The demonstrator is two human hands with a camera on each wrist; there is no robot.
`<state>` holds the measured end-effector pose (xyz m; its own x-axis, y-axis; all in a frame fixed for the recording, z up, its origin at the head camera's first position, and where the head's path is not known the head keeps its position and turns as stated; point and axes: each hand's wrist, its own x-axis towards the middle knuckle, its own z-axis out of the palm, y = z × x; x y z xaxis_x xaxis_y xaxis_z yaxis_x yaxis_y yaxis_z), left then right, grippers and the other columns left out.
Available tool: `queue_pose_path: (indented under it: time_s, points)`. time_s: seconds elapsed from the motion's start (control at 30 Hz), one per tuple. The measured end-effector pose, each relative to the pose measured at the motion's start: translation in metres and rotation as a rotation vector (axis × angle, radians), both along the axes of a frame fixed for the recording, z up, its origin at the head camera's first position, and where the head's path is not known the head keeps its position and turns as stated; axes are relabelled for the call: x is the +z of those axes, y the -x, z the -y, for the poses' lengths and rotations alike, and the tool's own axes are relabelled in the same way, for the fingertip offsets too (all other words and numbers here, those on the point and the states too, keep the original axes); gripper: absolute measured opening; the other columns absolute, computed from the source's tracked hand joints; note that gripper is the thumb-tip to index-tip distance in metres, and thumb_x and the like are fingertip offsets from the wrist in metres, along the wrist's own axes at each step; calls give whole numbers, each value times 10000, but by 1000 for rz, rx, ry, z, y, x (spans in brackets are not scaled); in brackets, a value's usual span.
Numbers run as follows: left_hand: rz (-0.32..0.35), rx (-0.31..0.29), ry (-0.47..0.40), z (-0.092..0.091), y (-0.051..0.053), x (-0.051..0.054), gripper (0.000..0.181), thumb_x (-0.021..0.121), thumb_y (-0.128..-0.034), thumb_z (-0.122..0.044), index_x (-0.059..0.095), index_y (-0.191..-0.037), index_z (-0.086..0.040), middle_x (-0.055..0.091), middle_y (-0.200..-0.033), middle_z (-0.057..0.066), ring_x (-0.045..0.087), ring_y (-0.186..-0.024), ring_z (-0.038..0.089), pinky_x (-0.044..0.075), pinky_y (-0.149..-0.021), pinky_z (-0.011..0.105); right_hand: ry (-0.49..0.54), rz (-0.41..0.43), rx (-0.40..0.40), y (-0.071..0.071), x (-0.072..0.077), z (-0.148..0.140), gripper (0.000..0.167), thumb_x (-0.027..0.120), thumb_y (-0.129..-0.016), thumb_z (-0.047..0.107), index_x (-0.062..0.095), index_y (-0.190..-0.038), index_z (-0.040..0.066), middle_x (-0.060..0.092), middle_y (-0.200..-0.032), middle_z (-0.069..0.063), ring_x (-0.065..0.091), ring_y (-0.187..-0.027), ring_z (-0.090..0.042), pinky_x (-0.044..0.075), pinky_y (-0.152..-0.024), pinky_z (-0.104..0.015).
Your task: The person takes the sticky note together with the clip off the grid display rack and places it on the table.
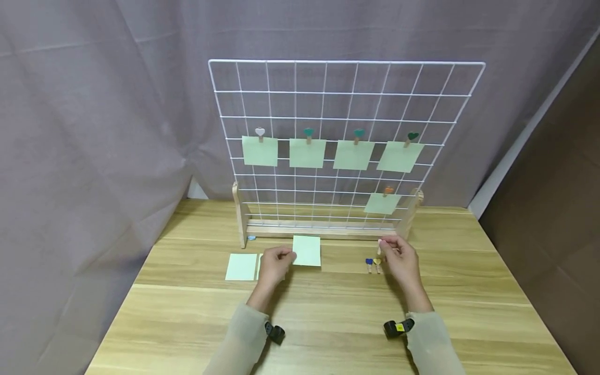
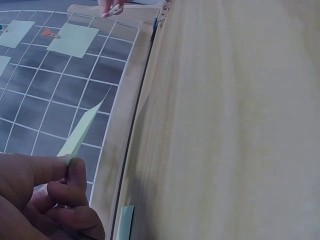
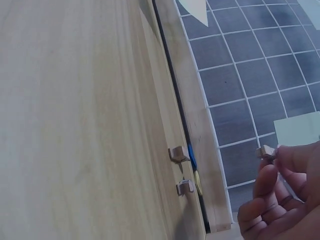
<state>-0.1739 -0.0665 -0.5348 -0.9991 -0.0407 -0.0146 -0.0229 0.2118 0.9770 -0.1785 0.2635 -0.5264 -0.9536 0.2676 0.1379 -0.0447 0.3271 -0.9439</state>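
Note:
Between thumb and fingers, my left hand [image 1: 273, 267] pinches a pale green paper note [image 1: 307, 251] by its left edge, held up off the table. My right hand [image 1: 402, 259] pinches a small wooden clothespin [image 3: 266, 151] at its fingertips; its pale top [image 1: 379, 244] shows in the head view. Just below that hand lie a blue heart clothespin [image 1: 369, 263] and a yellow heart clothespin [image 1: 377, 262]. Another green note [image 1: 241, 267] lies flat at the left, and a further one is partly hidden behind my left hand.
A white wire grid [image 1: 347, 62] stands upright in a wooden base [image 1: 323, 229] at the back. Heart clothespins hold several green notes [image 1: 260, 152] in one row, and an orange-topped clothespin [image 1: 388, 190] holds a lower note [image 1: 382, 203]. A small blue object [image 1: 251, 238] lies by the left foot.

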Motion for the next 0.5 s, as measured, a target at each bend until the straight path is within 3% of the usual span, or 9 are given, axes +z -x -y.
queue_pose_path:
  time_s: [0.27, 0.5]
  points:
    - [26, 4, 83, 0, -3, -8, 104, 741, -940, -46, 793, -948, 43, 698, -746, 52, 571, -608, 119, 483, -530, 210, -37, 64, 5, -5, -2, -6, 231, 670, -1039, 118, 698, -1168, -73, 679, -936, -70, 633, -762, -119, 531, -646, -199]
    - [27, -7, 129, -1, -4, -9, 102, 753, -935, -57, 797, -938, 34, 724, -788, 55, 569, -658, 124, 481, -595, 241, -62, 120, 29, -8, -6, -13, 269, 656, -1054, 154, 690, -1202, -68, 661, -974, -93, 639, -756, -144, 528, -644, -208]
